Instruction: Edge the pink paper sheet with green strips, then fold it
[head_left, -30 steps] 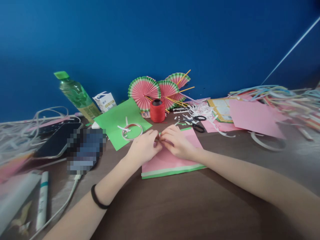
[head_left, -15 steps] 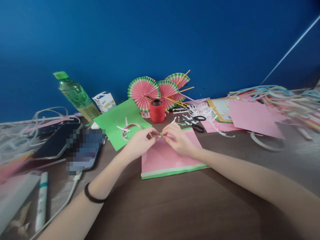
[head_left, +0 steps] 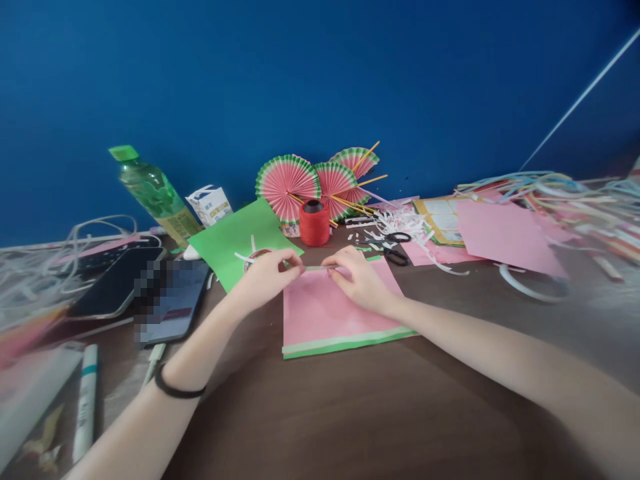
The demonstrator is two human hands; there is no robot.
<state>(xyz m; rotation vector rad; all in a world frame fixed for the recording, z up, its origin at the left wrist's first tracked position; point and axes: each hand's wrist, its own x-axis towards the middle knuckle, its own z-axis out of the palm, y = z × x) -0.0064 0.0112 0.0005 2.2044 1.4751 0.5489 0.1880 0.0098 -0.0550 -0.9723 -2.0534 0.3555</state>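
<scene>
A pink paper sheet (head_left: 330,310) with a pale and green band along its near edge lies flat on the brown table. Both hands are at its far edge. My left hand (head_left: 267,275) pinches the left end of the folded far edge, fingers closed. My right hand (head_left: 356,275) pinches the same folded strip (head_left: 314,268) further right. The thin fold runs taut between the two pinches. A black band sits on my left wrist.
A green sheet (head_left: 235,241) with a tape ring lies behind my left hand. A red thread spool (head_left: 315,223), watermelon paper fans (head_left: 290,183), scissors (head_left: 397,247), a green bottle (head_left: 153,193), phones (head_left: 170,300), a pen (head_left: 85,400) and more pink paper (head_left: 505,233) crowd the table.
My hands were together at the middle of the far edge. They have slid apart along the fold, the left one going left, and the strip now shows between them.
</scene>
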